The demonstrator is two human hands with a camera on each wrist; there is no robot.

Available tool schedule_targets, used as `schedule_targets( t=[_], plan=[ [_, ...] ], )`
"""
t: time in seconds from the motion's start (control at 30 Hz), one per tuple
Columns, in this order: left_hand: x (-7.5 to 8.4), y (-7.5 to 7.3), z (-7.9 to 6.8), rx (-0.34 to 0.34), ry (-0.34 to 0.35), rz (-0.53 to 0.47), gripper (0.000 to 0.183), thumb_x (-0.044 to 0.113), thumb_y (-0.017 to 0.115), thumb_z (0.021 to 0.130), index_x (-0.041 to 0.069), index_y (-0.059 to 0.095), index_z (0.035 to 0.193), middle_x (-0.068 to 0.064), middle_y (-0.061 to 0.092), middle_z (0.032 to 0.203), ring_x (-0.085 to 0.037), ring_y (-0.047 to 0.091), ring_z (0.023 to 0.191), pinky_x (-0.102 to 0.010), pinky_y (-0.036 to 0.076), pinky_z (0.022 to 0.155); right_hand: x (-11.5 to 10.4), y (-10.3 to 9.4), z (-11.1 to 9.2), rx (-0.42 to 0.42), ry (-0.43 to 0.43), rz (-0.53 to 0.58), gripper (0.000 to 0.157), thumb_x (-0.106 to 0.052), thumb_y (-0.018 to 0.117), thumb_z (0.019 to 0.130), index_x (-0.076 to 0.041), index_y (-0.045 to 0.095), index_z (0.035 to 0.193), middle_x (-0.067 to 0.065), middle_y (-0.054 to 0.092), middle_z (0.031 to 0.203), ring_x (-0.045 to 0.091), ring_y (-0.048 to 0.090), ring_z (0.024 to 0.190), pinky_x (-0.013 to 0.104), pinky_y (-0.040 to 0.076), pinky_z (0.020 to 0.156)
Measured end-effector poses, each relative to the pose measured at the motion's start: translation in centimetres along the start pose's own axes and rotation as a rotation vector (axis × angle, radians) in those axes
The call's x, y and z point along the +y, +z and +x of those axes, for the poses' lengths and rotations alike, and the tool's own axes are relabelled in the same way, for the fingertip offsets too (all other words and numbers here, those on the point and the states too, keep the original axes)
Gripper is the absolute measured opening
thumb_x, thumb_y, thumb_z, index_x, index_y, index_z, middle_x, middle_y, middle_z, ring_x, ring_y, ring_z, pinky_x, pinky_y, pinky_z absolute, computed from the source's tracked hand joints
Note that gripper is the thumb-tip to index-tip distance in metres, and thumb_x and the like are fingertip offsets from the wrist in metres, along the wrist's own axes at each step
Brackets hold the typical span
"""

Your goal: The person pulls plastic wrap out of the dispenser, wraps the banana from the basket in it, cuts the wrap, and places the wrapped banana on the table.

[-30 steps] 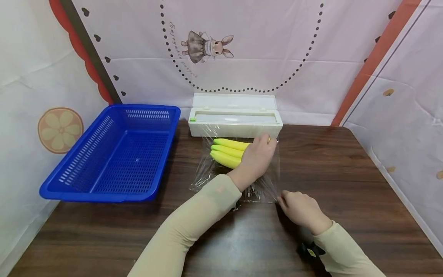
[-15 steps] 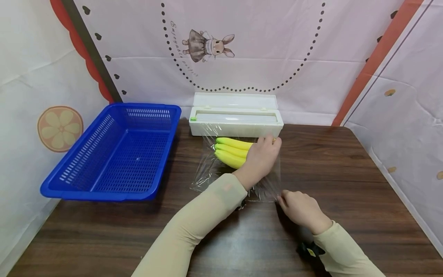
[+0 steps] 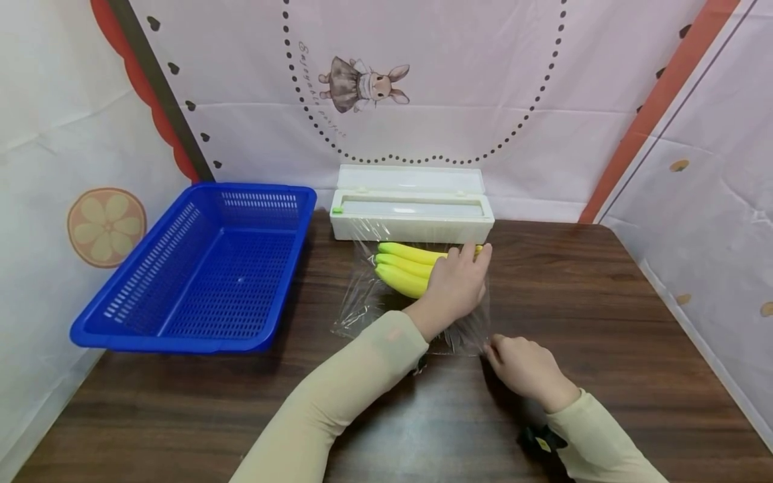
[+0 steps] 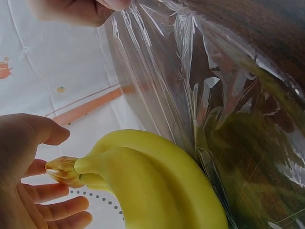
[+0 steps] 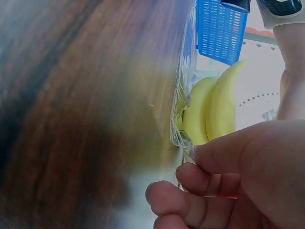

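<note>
A bunch of yellow bananas (image 3: 403, 276) with green tips lies on a sheet of clear cling film (image 3: 368, 310) on the table. My left hand (image 3: 454, 282) is at the stem end, reaching across the bunch. In the left wrist view its thumb stands apart from the brown stem (image 4: 64, 171), and the loose fingers lie just behind it. My right hand (image 3: 524, 365) pinches the near right corner of the film between thumb and forefinger, as the right wrist view shows. Behind the bananas stands a white cling film dispenser (image 3: 413, 229) with its lid raised, the film running out from its front.
To the left stands a blue plastic basket (image 3: 278, 295) with perforated walls. The dark wooden table (image 3: 580, 288) is bounded by printed cloth (image 3: 483, 67) at the back and both sides.
My left hand and the bananas have shifted slightly to the right, then stayed there. The left fingers now look looser around the stem. My right hand stays at the film corner.
</note>
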State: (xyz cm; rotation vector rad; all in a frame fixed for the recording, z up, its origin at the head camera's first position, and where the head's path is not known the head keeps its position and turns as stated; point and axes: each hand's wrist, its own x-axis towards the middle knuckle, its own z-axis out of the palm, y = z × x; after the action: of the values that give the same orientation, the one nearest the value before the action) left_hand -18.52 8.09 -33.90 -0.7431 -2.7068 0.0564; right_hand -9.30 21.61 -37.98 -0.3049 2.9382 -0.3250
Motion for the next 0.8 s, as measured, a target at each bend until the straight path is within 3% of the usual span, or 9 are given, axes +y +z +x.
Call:
schedule_targets(
  t=[0.33,0.57,0.8],
  plan=[
    [-0.1,-0.1,-0.5,-0.022,-0.005,0.003,0.066,0.040,0.054,0.091,0.020,0.028,0.149,-0.006,0.046,0.138,-0.019,0.058,0.097,-0.029,0.052,0.065,0.0,0.0,-0.1,0.005,-0.003,0.000,0.025,-0.025,0.051,0.097,-0.014,0.056,0.075,-0.001,0.046,0.055,0.013,0.044,0.046,0.031,0.034,0.046],
    [-0.3,-0.2,-0.8,-0.048,-0.004,-0.001,0.076,0.042,0.054,0.091,0.021,0.013,0.153,-0.009,0.041,0.143,-0.020,0.057,0.098,-0.030,0.052,0.069,0.0,-0.1,-0.1,0.009,0.000,0.004,0.026,-0.025,0.050,0.097,-0.014,0.055,0.075,-0.001,0.045,0.054,0.013,0.043,0.046,0.031,0.033,0.045],
    [-0.6,0.1,-1.5,-0.003,0.003,-0.001,0.084,0.041,0.057,0.089,0.022,0.005,0.153,-0.010,0.041,0.144,-0.021,0.059,0.100,-0.031,0.052,0.071,0.1,0.1,0.0,0.016,-0.006,0.004,0.026,-0.024,0.051,0.097,-0.013,0.054,0.073,0.000,0.043,0.053,0.014,0.041,0.045,0.030,0.032,0.044]
  ],
)
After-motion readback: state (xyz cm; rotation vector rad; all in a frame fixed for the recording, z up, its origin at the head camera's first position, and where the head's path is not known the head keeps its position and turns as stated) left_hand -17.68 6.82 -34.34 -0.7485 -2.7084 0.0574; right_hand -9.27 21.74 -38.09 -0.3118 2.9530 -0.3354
